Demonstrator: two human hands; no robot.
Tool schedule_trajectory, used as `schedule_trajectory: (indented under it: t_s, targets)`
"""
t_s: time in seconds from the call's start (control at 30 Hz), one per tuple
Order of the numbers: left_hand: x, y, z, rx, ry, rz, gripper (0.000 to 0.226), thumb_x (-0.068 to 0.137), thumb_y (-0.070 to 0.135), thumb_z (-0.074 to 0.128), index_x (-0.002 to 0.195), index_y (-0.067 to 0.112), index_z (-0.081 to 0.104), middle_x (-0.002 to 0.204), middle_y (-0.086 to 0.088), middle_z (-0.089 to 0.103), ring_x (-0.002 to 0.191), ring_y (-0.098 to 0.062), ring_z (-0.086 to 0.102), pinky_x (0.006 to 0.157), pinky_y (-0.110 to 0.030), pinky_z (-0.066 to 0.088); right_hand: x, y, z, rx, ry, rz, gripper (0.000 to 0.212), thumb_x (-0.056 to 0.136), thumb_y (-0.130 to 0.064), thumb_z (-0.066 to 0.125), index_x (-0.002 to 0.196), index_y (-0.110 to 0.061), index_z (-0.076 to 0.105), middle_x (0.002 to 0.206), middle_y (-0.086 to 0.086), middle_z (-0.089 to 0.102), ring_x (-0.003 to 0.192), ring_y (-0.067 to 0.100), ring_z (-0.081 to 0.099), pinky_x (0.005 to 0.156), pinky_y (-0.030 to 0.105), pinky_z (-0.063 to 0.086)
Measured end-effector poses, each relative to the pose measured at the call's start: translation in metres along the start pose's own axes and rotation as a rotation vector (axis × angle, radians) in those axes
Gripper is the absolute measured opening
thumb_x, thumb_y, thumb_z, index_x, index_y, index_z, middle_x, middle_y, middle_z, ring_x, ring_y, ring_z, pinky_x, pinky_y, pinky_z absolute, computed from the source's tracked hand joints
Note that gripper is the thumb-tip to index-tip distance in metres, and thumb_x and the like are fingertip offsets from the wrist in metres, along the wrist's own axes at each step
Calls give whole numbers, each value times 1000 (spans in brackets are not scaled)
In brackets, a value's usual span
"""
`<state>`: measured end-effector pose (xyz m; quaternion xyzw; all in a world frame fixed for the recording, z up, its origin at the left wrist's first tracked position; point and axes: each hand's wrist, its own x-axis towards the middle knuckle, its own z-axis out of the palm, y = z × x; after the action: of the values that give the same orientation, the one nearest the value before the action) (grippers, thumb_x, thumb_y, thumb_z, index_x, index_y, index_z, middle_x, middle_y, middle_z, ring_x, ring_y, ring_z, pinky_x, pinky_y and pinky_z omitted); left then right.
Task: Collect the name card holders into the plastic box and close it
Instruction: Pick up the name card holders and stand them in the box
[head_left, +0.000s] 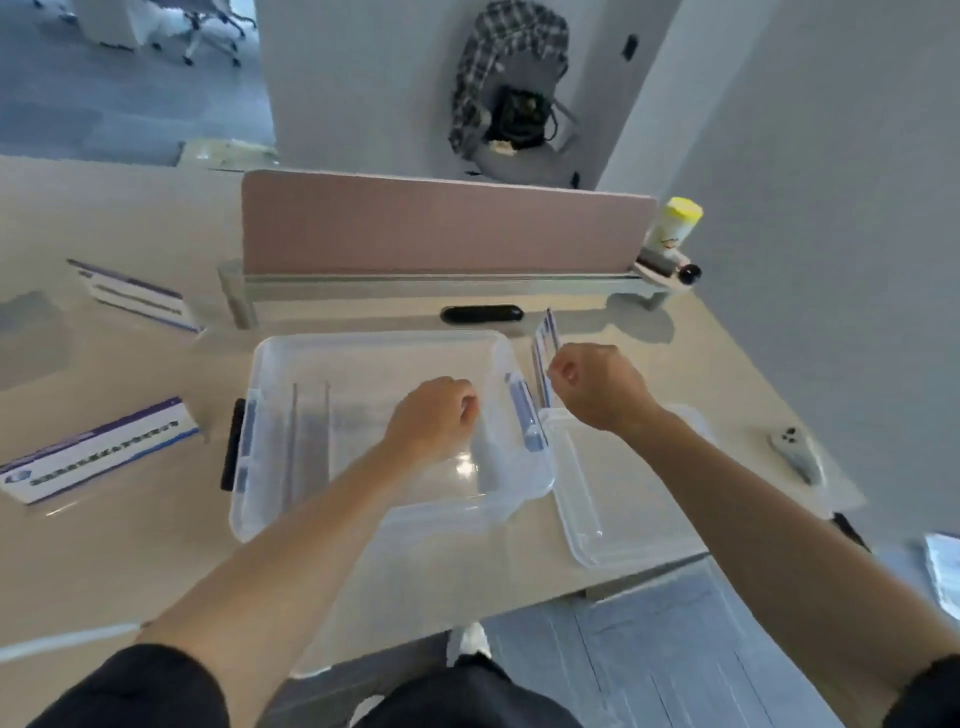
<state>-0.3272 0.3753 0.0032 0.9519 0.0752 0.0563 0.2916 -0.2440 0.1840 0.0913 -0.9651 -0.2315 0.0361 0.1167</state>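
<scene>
A card holder (546, 353) is pinched in the fingers of the right hand (597, 384), just right of the open box (270, 467). The left hand (431, 415) is curled loosely inside the box, grasping nothing clearly visible. Two holders (98, 449) are left on the counter (156, 545); the lid (623, 519) is partly hidden.

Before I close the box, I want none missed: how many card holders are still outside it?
3: one far left on the table, one near left, and one held by the right hand just right of the box. Clear ones inside are hard to count.
</scene>
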Motion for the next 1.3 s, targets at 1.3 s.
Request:
schedule_trajectory:
  t_s: [1.3]
  targets:
    - [182, 167, 163, 5, -54, -358, 37, 90, 33, 49, 119, 10, 51, 111, -9, 61, 96, -27, 58, 71, -35, 48, 142, 301, -37, -13, -133, -87, 31, 97, -37, 54, 117, -17, 64, 119, 6, 66, 108, 28, 60, 88, 38, 51]
